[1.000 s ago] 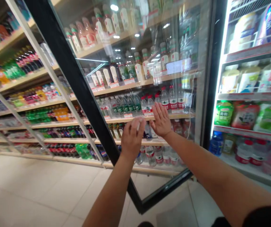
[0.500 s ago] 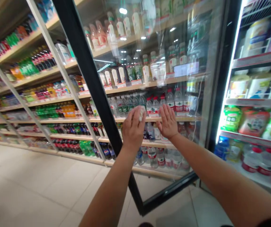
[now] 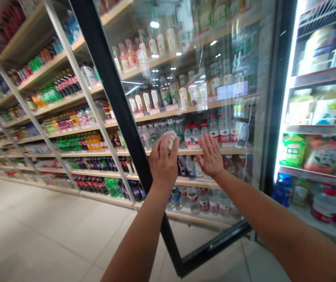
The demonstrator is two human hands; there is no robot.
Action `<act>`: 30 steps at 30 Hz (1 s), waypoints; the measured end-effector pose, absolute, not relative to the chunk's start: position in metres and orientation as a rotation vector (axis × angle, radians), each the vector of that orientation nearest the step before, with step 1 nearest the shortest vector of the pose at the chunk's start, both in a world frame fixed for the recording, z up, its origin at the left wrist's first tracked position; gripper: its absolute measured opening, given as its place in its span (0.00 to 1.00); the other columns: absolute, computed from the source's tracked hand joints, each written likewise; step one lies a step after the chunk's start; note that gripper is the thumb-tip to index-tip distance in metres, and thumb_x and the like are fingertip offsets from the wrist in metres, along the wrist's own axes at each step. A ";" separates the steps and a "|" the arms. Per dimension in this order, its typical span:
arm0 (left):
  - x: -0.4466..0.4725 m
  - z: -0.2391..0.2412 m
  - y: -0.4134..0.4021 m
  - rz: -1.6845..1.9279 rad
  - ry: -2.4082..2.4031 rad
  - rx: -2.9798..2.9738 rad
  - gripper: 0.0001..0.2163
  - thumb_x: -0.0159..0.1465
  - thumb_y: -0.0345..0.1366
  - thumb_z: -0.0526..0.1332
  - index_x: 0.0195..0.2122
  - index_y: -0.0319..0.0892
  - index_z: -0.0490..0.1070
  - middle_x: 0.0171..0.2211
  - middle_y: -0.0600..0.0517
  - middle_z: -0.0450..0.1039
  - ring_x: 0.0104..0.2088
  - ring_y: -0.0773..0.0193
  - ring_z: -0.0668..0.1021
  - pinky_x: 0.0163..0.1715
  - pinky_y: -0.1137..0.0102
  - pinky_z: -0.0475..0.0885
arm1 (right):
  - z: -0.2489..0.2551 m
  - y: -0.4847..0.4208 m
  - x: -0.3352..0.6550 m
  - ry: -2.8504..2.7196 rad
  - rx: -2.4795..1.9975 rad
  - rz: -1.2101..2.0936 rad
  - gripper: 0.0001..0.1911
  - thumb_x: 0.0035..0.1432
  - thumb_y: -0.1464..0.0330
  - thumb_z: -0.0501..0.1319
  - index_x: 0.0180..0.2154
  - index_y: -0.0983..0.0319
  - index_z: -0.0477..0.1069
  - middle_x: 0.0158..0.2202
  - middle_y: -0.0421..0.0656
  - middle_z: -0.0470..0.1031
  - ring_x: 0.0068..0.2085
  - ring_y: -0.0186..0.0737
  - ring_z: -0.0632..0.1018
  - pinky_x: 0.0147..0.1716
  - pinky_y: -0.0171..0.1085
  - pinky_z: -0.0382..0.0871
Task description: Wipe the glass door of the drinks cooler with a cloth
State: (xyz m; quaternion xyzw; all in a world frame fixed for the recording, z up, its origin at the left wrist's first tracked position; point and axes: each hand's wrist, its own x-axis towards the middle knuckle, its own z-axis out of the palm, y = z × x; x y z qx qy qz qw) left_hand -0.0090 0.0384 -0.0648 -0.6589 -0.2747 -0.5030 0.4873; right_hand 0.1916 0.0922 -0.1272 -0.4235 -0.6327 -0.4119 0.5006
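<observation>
An open glass door (image 3: 232,117) with a black frame (image 3: 117,117) stands in front of me. My left hand (image 3: 164,162) is closed on a crumpled white cloth (image 3: 170,138), at the glass near the frame's left side. The cloth shows only at the fingertips; the rest is hidden by the fingers. To its right, my right hand (image 3: 211,156) lies flat against the pane with its fingers stretched out, holding nothing. Behind the glass, red-capped water bottles (image 3: 195,135) stand on a shelf.
To the right is a lit cooler with drink bottles (image 3: 326,154) on its shelves. Long shelves of bottled drinks (image 3: 76,143) run along the left. Pale floor tiles (image 3: 56,231) lie below, and the door's lower corner (image 3: 181,270) juts out over them.
The view has shifted a little, so shelves and door sit lower and further right. My left hand with the cloth has moved slightly down on the glass. The right hand stays flat on the pane.
</observation>
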 end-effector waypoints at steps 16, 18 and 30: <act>-0.001 -0.079 0.044 -1.224 -0.581 -1.742 0.21 0.67 0.27 0.56 0.62 0.43 0.62 0.55 0.43 0.72 0.61 0.56 0.68 0.57 0.58 0.69 | -0.127 0.093 0.191 -1.538 -1.018 -0.970 0.36 0.68 0.59 0.48 0.71 0.65 0.39 0.71 0.54 0.50 0.72 0.49 0.48 0.67 0.53 0.50; 0.002 -0.090 0.043 -1.119 -0.507 -1.849 0.19 0.66 0.29 0.58 0.58 0.45 0.66 0.54 0.45 0.74 0.60 0.57 0.69 0.55 0.62 0.71 | -0.126 0.092 0.192 -1.539 -1.008 -0.979 0.36 0.68 0.59 0.48 0.71 0.65 0.39 0.71 0.54 0.49 0.72 0.49 0.48 0.67 0.53 0.50; 0.010 -0.091 0.039 -0.939 -0.652 -1.791 0.22 0.67 0.29 0.55 0.63 0.41 0.63 0.63 0.43 0.65 0.66 0.53 0.61 0.62 0.58 0.63 | -0.127 0.093 0.192 -1.538 -1.003 -0.967 0.36 0.68 0.60 0.48 0.71 0.65 0.38 0.71 0.54 0.50 0.72 0.49 0.50 0.67 0.54 0.50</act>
